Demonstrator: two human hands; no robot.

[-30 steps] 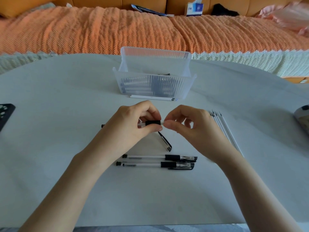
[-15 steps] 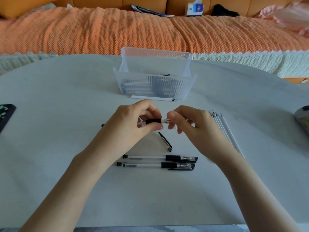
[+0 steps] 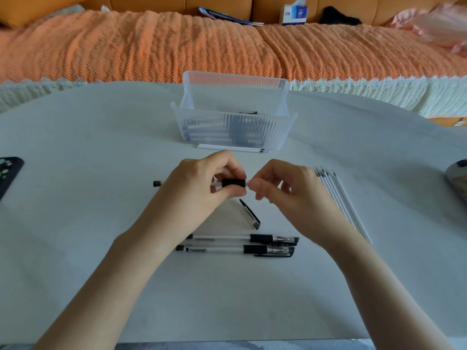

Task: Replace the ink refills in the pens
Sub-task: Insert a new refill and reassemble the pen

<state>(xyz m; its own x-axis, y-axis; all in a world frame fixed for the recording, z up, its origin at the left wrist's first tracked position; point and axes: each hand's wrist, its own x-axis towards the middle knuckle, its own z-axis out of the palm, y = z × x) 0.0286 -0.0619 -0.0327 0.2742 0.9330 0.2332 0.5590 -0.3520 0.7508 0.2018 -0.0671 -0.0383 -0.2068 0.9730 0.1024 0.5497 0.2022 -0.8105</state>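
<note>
Slippage looks like the main worry from where I stand. The left hand is curled tight round the black grip section of the pen, which is held up between both hands. The right hand pinches the pen's front end right against the left thumb, though its fingers cover whatever small piece they have hold of. If that is the tip cone being twisted, I'd guess so small a part could pop free of the fingertips, drop and roll off across the smooth table, hard to spot afterwards. A skewed twist might also cross the thread or bend the thin refill inside. The loose cap lies just under the gap between the hands, near enough that a lowering wrist could knock it toward the two capped pens between the forearms. The spare refills lined up just outside the right hand could be scattered by a sweep of that wrist. They might then get mixed with whatever comes out of the pen, or with the sticks lying against the clear bin beyond both hands, so that old and new become hard to tell apart.
</note>
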